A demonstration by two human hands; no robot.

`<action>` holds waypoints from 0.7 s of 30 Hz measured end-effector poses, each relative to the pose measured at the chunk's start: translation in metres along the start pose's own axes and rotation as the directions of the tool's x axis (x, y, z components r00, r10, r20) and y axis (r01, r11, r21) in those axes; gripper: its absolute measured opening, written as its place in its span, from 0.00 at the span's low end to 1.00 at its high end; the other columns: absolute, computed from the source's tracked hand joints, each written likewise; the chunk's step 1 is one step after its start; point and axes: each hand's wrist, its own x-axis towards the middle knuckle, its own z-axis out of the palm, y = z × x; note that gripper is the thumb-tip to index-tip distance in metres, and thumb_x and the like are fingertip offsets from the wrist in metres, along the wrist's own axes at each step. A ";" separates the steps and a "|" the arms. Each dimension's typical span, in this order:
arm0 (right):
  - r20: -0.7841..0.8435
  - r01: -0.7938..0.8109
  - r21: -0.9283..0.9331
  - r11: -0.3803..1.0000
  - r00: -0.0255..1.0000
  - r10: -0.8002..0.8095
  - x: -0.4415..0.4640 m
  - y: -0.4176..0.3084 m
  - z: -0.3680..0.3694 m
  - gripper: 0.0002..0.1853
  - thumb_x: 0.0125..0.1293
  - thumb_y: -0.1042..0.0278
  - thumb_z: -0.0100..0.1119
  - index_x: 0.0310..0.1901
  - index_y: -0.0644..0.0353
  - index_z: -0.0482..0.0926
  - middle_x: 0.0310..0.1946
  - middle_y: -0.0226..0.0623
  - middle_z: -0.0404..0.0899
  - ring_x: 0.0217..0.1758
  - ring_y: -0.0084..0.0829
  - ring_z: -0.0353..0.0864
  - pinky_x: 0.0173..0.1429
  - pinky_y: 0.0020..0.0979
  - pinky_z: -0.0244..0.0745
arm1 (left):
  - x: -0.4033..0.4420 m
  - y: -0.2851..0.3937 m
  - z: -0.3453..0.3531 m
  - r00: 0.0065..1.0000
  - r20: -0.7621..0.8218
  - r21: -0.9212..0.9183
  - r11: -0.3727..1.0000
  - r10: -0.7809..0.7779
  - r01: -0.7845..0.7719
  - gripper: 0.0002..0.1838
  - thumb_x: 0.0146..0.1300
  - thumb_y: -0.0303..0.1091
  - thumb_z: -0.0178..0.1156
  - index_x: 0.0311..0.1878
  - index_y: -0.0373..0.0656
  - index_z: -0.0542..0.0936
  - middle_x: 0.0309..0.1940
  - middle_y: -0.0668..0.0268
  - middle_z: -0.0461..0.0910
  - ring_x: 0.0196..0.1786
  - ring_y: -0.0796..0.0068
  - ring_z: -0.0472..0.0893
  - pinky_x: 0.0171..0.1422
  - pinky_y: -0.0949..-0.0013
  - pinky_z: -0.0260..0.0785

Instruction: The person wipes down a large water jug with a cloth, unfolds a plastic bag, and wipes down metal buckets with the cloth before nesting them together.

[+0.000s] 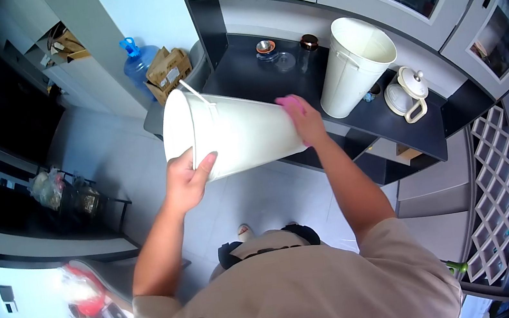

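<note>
A tall white bucket is tipped on its side in front of me, its mouth toward the left and its base toward the right. My left hand grips the rim, with the thumb on the outer wall. At the base end, my right hand presses a pink cloth against the bucket. A thin white handle sticks up near the rim. The bucket's inside is mostly hidden from this angle.
On the dark counter stand a second white bucket, a cream kettle, a brown-lidded jar and a small bowl. A blue water bottle and cardboard boxes are at the back left. Cabinets hang above.
</note>
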 end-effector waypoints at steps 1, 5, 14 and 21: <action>-0.032 -0.077 0.104 0.992 0.996 0.080 -0.004 0.015 -0.001 0.19 0.76 0.53 0.49 0.53 0.58 0.80 0.52 0.36 0.83 0.51 0.33 0.82 0.56 0.28 0.73 | -0.003 0.007 -0.007 0.999 0.036 0.063 0.998 0.021 -0.023 0.11 0.69 0.34 0.62 0.46 0.35 0.82 0.27 0.62 0.83 0.30 0.74 0.81 0.39 0.70 0.73; -0.088 -0.249 0.466 0.849 0.942 0.324 0.000 0.069 -0.009 0.20 0.76 0.54 0.48 0.52 0.65 0.78 0.50 0.41 0.83 0.49 0.31 0.82 0.55 0.30 0.75 | -0.003 0.008 -0.010 0.983 0.100 0.123 0.978 0.155 -0.167 0.10 0.68 0.34 0.62 0.44 0.36 0.83 0.23 0.61 0.81 0.26 0.68 0.81 0.37 0.70 0.73; -0.373 -0.191 0.379 0.905 0.864 0.339 -0.002 0.039 -0.020 0.18 0.69 0.55 0.62 0.49 0.64 0.82 0.45 0.36 0.85 0.44 0.25 0.82 0.50 0.28 0.75 | 0.017 -0.015 -0.025 0.976 0.216 0.003 1.000 -0.018 0.018 0.20 0.68 0.36 0.64 0.58 0.35 0.77 0.54 0.57 0.80 0.56 0.68 0.78 0.61 0.65 0.69; -0.580 0.129 0.239 0.962 0.814 0.035 -0.010 -0.012 -0.007 0.15 0.70 0.61 0.61 0.50 0.64 0.81 0.47 0.36 0.85 0.50 0.27 0.81 0.56 0.28 0.73 | 0.031 0.017 -0.004 0.923 -0.144 -0.463 0.848 -0.358 0.256 0.34 0.75 0.58 0.48 0.63 0.32 0.73 0.57 0.53 0.78 0.59 0.66 0.76 0.65 0.66 0.66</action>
